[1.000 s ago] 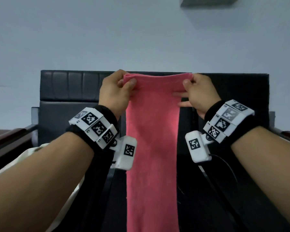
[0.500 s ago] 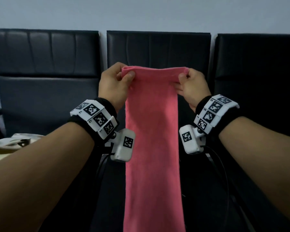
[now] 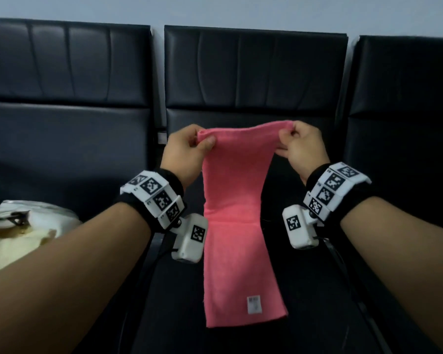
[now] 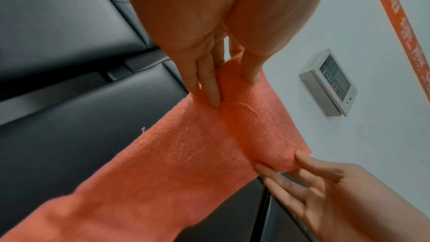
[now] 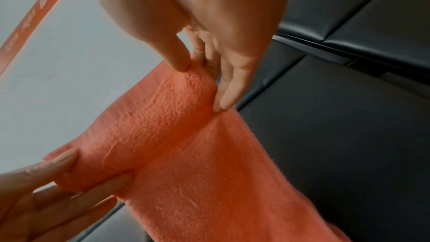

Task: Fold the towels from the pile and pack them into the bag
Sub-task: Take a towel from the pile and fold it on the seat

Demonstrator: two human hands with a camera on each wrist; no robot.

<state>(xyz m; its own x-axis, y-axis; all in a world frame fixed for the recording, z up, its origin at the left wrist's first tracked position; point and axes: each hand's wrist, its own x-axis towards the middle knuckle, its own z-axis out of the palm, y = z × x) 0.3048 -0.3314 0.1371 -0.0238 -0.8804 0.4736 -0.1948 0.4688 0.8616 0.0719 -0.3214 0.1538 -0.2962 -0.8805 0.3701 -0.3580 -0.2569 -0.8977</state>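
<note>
Both hands (image 3: 187,152) (image 3: 302,149) have lowered the pink towel (image 3: 237,226) onto the seat (image 3: 317,290).

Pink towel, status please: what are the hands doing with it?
Left hand and right hand pinch pink towel top corners. Lower half lies on black seat. Nothing blocking.

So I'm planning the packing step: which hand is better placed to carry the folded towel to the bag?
Left hand, probably: the cream bag lies on its side; both hands pinch the pink towel.
</note>
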